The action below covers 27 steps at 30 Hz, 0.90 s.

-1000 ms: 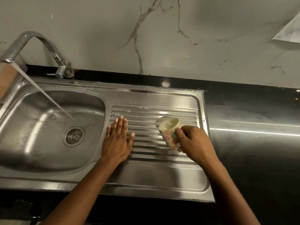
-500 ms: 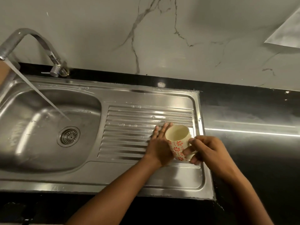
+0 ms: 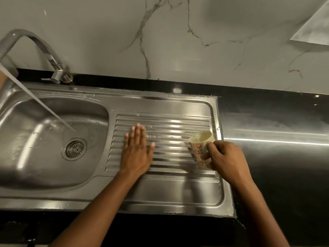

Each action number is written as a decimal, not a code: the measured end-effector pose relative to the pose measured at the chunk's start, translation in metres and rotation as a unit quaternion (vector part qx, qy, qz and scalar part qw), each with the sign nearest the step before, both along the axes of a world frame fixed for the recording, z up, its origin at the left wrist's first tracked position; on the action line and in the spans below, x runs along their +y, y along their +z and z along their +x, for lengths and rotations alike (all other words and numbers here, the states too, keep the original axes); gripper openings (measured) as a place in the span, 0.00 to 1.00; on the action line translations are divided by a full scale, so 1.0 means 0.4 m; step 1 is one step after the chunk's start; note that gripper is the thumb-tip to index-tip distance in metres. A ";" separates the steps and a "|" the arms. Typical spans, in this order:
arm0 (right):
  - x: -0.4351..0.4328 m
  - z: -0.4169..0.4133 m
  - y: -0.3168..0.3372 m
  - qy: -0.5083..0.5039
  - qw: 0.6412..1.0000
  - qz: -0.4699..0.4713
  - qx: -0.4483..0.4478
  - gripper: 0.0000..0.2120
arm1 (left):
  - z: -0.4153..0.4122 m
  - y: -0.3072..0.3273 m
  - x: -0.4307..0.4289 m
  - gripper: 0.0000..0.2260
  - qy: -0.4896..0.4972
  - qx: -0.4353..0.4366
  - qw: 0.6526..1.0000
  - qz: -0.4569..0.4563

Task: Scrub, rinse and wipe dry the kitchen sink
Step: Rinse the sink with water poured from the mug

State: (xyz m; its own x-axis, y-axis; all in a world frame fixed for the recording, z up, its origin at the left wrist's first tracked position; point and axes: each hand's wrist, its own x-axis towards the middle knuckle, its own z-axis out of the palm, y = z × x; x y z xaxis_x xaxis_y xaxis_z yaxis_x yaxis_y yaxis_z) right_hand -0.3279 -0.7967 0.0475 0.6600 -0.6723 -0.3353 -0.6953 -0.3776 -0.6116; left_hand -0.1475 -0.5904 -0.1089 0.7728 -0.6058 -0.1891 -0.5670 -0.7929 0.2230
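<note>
A stainless steel sink fills the left and middle: its basin (image 3: 35, 139) with a round drain (image 3: 74, 148) on the left, its ribbed drainboard (image 3: 174, 132) on the right. The tap (image 3: 44, 49) at the back left runs a thin stream of water (image 3: 44, 107) into the basin. My left hand (image 3: 137, 150) lies flat, fingers spread, on the left part of the drainboard. My right hand (image 3: 226, 159) grips a cream cup with red flowers (image 3: 199, 147), tilted toward the left over the drainboard's right end.
A black stone counter (image 3: 276, 157) runs to the right of the sink and along its front edge. A marble-look wall (image 3: 178, 41) rises behind. A pale slanted panel (image 3: 315, 31) shows at the top right corner.
My left hand has slid from next to the cup back to the left side of the drainboard. The cup in my right hand has tipped a little more to the left.
</note>
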 end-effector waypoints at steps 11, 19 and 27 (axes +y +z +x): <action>0.017 0.009 0.028 0.036 0.987 0.147 -0.051 0.16 | -0.101 0.029 -0.061 0.31 -0.079 0.032 0.996 0.002; 0.004 -0.061 0.024 0.043 0.998 0.026 0.046 0.16 | -0.274 0.010 -0.053 0.30 -0.209 0.021 0.977 -0.022; 0.091 0.003 0.006 0.144 0.983 -0.086 0.069 0.20 | -0.135 0.025 0.162 0.34 -0.026 0.007 0.998 0.048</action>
State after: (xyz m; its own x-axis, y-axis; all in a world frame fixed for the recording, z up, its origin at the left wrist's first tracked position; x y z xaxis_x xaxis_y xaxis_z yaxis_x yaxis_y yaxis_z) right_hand -0.3265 -0.7605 0.0500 0.7881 -0.5184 -0.3320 -0.6156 -0.6614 -0.4285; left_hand -0.2016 -0.5256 -0.0990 0.7379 -0.6235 -0.2583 -0.6055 -0.7807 0.1549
